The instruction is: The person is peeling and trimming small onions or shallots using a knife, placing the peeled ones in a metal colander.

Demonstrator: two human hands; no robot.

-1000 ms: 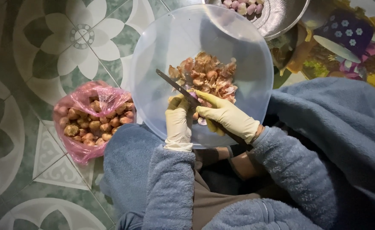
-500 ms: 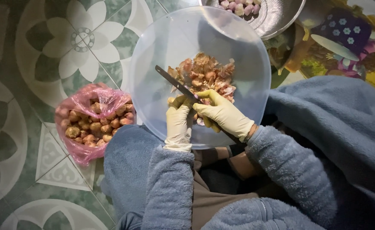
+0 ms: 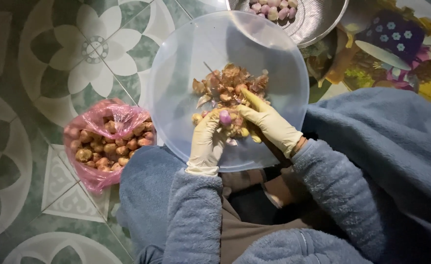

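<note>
Two containers flank the clear plastic basin: a pink bag of unpeeled shallots and a metal colander. Over dry skins, the left hand pinches a peeled shallot; the right hand curls closed touching it.

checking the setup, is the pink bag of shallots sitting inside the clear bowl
No, the pink bag lies on the tiled floor beside the clear bowl.

Cream rubber gloves on both grips, fluffy blue fleece sleeves
</note>
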